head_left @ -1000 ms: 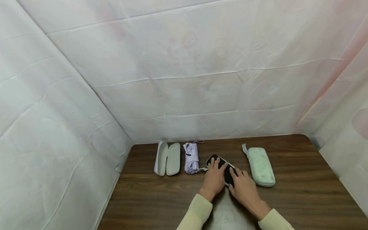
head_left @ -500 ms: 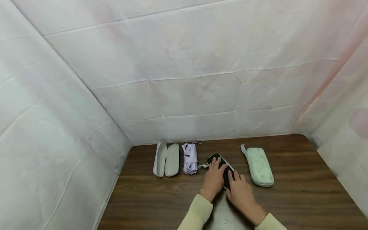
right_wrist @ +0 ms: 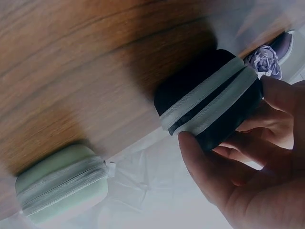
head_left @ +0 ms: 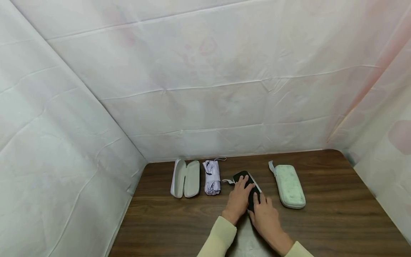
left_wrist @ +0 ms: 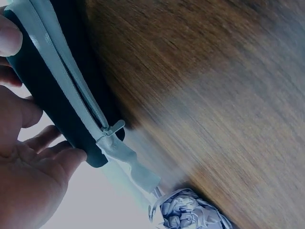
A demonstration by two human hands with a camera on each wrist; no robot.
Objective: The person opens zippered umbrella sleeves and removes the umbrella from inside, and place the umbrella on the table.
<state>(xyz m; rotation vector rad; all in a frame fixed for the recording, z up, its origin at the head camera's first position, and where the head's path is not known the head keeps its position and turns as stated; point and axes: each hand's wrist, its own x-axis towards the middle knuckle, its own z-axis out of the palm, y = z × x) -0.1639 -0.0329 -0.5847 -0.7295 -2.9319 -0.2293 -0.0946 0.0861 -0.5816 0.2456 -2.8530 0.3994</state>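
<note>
A black zip case (head_left: pixel 253 200) with pale grey zipper tape lies slantwise on the table under both hands. My left hand (head_left: pixel 238 199) holds its far part, fingers spread over the top; in the left wrist view the thumb (left_wrist: pixel 71 160) touches its side. My right hand (head_left: pixel 265 215) grips the near end, with the thumb (right_wrist: pixel 195 155) at the zipper edge and fingers over the top. A zip pull (left_wrist: pixel 114 128) and a grey strap (left_wrist: pixel 136 167) sit at the far end. In the right wrist view, a dark gap shows between the zipper tapes.
Left of the black case lies a folded lilac umbrella (head_left: pixel 212 177). Beyond it stands an opened pale glasses case (head_left: pixel 192 178). A closed mint-green zip case (head_left: pixel 290 186) lies to the right. White sheeting (head_left: pixel 205 107) encloses the brown wooden table (head_left: pixel 334 214).
The black case has turned slightly, its near end swinging left. My right hand has moved left with it, while the left hand has stayed almost in place.
</note>
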